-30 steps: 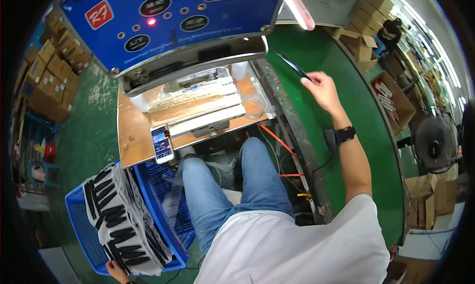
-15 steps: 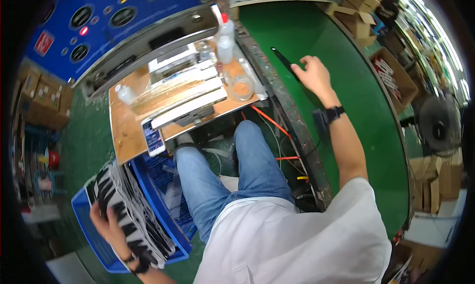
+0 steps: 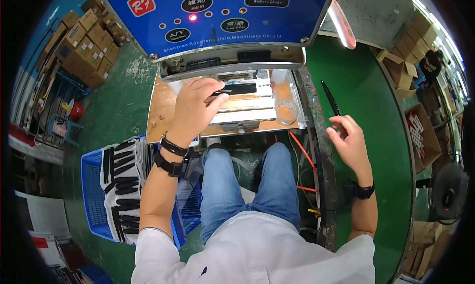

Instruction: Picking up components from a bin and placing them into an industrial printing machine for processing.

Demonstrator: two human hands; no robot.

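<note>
My left hand reaches over the small work table, thumb and fingers closed on one end of a short black strip. The strip lies over the pale bars of the machine's fixture. On the right, my right hand hovers over the green belt, fingers loosely curled and apart. A long black strip lies on the belt, its near end by my fingertips; whether they touch is unclear. At my left, a blue crate holds white sheets with rows of black strips.
A blue machine panel with a lit red lamp overhangs the table. A clear tape roll sits at the table's right. Orange tubes hang below. Cardboard boxes are stacked far left; an open carton and a fan stand right.
My left hand has moved from the crate up to the fixture and now has a black strip. My right hand stays near the long strip on the belt. The view has turned toward the machine.
</note>
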